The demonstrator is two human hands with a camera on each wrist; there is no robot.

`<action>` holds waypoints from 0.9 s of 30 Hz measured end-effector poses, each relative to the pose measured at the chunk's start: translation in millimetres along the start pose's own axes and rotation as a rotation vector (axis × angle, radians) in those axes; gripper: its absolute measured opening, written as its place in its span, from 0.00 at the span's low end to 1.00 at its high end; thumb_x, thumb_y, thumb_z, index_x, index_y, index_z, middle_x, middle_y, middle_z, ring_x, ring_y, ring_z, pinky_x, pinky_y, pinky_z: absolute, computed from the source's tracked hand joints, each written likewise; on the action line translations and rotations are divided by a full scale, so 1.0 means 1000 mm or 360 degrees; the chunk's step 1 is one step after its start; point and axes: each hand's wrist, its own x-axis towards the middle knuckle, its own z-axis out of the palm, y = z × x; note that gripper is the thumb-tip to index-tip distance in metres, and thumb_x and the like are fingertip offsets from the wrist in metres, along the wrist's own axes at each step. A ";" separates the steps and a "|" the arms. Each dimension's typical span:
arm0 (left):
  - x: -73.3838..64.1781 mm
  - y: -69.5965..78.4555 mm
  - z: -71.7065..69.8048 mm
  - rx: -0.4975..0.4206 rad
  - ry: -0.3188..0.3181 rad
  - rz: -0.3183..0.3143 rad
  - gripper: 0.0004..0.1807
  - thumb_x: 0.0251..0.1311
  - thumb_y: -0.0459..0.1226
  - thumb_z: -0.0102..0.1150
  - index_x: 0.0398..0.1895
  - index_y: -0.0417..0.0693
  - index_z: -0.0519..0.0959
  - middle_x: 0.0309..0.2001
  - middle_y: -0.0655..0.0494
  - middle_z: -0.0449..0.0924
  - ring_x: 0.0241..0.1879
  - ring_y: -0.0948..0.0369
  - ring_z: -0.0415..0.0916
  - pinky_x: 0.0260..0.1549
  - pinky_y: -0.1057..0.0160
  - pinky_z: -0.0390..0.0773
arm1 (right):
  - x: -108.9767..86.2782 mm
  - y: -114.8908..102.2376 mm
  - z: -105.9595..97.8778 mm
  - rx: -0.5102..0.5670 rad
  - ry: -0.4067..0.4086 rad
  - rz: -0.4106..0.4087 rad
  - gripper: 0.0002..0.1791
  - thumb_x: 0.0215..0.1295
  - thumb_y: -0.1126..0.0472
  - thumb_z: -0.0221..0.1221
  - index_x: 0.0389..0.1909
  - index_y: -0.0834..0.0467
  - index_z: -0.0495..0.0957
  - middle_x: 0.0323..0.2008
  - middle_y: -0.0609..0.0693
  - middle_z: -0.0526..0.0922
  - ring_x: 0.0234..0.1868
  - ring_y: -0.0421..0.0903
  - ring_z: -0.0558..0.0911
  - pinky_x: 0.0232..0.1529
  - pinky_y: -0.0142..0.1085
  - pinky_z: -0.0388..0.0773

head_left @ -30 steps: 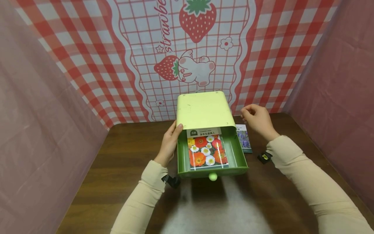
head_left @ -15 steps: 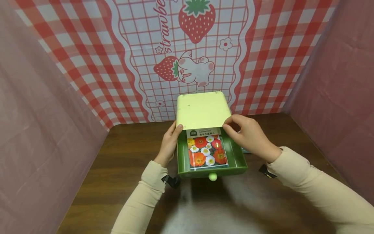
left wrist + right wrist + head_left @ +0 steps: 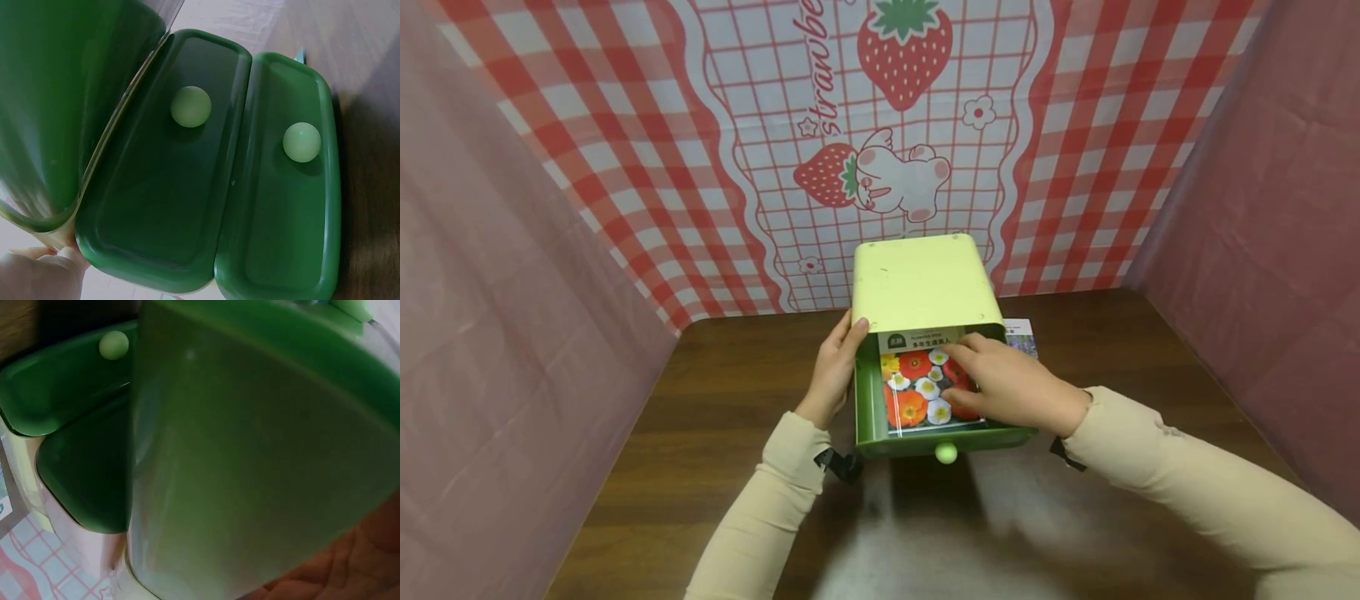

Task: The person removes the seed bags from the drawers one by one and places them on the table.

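A small drawer cabinet (image 3: 925, 279) with a pale yellow-green top stands against the back cloth. Its green top drawer (image 3: 870, 408) is pulled out, round knob (image 3: 946, 453) to the front. Inside lies a flower seed packet (image 3: 917, 387) printed with poppies. My left hand (image 3: 831, 367) rests along the cabinet's left side, thumb at the top front corner. My right hand (image 3: 1015, 387) reaches over the drawer's right wall, with fingers and thumb spread over the packet's right part. In the right wrist view the drawer's side hides most of that hand (image 3: 356, 565).
Two lower green drawers, a middle one (image 3: 150, 206) and a bottom one (image 3: 281, 219), are closed in the left wrist view. A second packet with purple flowers (image 3: 1021, 340) lies on the dark wooden table (image 3: 722, 417) right of the cabinet, partly hidden by my right hand.
My right hand has come left from beside the cabinet, past the drawer's right edge, and down over the poppy packet. The left hand and cabinet have stayed put.
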 end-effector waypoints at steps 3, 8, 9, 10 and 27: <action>0.000 0.000 0.000 0.0002 0.0004 0.0000 0.37 0.69 0.53 0.52 0.77 0.54 0.55 0.74 0.48 0.61 0.65 0.48 0.70 0.64 0.52 0.72 | 0.003 0.001 0.002 -0.0037 -0.0027 0.0004 0.38 0.60 0.45 0.66 0.64 0.64 0.71 0.52 0.58 0.78 0.43 0.47 0.76 0.41 0.41 0.81; 0.000 0.000 0.001 0.0001 0.0010 0.0005 0.37 0.69 0.53 0.52 0.77 0.54 0.55 0.74 0.49 0.60 0.65 0.49 0.69 0.64 0.52 0.72 | 0.006 0.000 0.005 -0.0066 -0.0123 0.0035 0.40 0.60 0.43 0.65 0.67 0.64 0.69 0.53 0.61 0.77 0.45 0.49 0.78 0.45 0.44 0.81; -0.001 0.000 0.001 0.0002 0.0012 0.0006 0.37 0.69 0.52 0.52 0.77 0.54 0.55 0.74 0.49 0.60 0.65 0.49 0.69 0.64 0.52 0.72 | 0.006 0.000 0.005 -0.0075 -0.0143 0.0043 0.41 0.60 0.43 0.65 0.67 0.65 0.68 0.53 0.61 0.77 0.45 0.50 0.78 0.45 0.44 0.81; -0.001 0.000 0.001 0.0003 0.0011 0.0009 0.37 0.69 0.52 0.52 0.77 0.54 0.55 0.74 0.48 0.60 0.65 0.49 0.70 0.64 0.52 0.72 | 0.006 0.000 0.006 -0.0083 -0.0161 0.0048 0.42 0.60 0.43 0.65 0.67 0.65 0.68 0.54 0.62 0.77 0.45 0.50 0.79 0.45 0.45 0.81; -0.001 0.001 0.000 0.0004 -0.0019 -0.0005 0.36 0.72 0.50 0.49 0.78 0.52 0.51 0.75 0.47 0.56 0.68 0.48 0.66 0.65 0.51 0.70 | 0.008 -0.001 0.010 -0.0196 -0.0191 0.0061 0.43 0.59 0.40 0.65 0.67 0.63 0.69 0.56 0.67 0.77 0.54 0.59 0.79 0.52 0.52 0.79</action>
